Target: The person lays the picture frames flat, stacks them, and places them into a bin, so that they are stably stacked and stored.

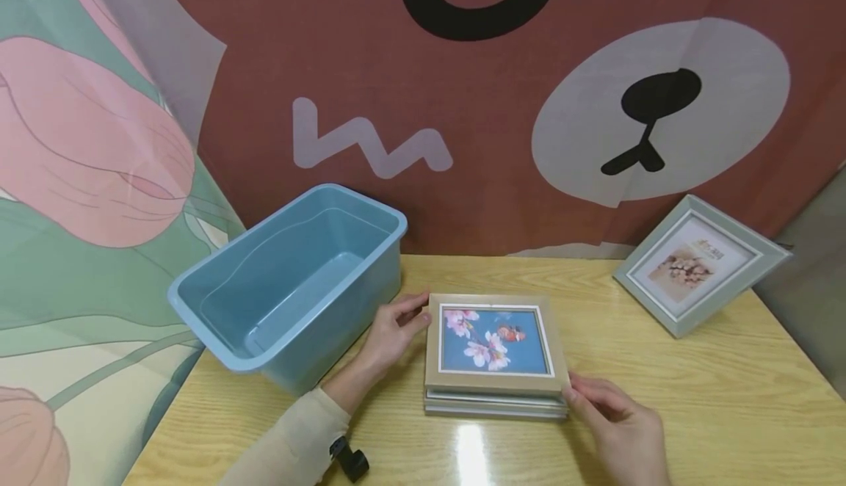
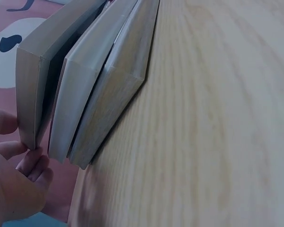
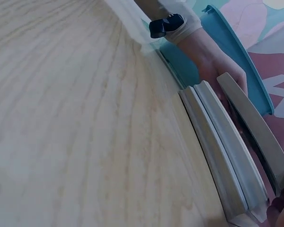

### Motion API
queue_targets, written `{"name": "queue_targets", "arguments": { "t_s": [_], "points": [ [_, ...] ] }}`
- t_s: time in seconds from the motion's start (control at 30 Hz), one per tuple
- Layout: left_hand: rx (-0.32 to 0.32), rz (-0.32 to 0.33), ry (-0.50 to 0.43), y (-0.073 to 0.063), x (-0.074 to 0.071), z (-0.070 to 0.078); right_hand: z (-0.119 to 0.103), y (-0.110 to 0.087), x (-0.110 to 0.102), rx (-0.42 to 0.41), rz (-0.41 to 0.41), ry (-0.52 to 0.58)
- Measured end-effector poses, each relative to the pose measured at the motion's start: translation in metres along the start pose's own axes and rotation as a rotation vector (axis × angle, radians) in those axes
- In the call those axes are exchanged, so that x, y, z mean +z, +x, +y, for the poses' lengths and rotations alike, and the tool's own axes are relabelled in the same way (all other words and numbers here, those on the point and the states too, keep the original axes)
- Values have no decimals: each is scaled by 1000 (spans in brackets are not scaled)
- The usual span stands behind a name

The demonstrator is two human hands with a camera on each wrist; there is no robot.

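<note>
One tan picture frame [image 1: 494, 339] is held level just above two stacked frames [image 1: 496, 407], pinched at opposite corners by the left hand [image 1: 395, 330] and the right hand [image 1: 623, 421].
The left hand grips the far left corner, thumb on top and fingers bent beneath, its forearm slanting up from the bottom edge in a beige sleeve [image 1: 294, 438] with a black device [image 1: 350, 460] at the cuff; the right hand reaches in from the lower right, thumb and fingers closed on the near right corner; the stacked frames lie on the wooden counter [image 1: 714, 398], a blue bin [image 1: 330, 350] standing just beyond the left wrist and a grey-green frame [image 1: 717, 299] propped upright at the far right, before a bear-print cloth [image 1: 489, 82].
</note>
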State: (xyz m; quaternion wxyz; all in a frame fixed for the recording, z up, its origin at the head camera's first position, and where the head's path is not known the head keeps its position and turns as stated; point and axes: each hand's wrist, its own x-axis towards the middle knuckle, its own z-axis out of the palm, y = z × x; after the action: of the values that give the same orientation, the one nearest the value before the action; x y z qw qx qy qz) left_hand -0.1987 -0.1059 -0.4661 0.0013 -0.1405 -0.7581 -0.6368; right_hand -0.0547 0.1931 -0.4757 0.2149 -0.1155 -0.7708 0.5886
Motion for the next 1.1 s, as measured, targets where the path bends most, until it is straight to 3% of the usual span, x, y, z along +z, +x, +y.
{"name": "queue_targets", "arguments": {
  "t_s": [0.13, 0.37, 0.6, 0.8, 0.93, 1.1],
  "points": [
    [-2, -7, -13, -2, -1, -2, 2, -3, 2, 1, 8, 41],
    [24, -16, 25, -3, -2, -7, 4, -6, 3, -11, 7, 19],
    [-42, -22, -26, -3, -1, -6, 7, -7, 6, -47, 4, -3],
    [-53, -15, -19, -3, 1, -7, 10, -5, 3, -57, -19, -24],
    [-73, -15, -14, -3, 1, -6, 12, -3, -2, -18, -70, -74],
    [-100, -24, 13, -4, -1, -4, 10, 2, -10, 96, -181, -157]
  ]
}}
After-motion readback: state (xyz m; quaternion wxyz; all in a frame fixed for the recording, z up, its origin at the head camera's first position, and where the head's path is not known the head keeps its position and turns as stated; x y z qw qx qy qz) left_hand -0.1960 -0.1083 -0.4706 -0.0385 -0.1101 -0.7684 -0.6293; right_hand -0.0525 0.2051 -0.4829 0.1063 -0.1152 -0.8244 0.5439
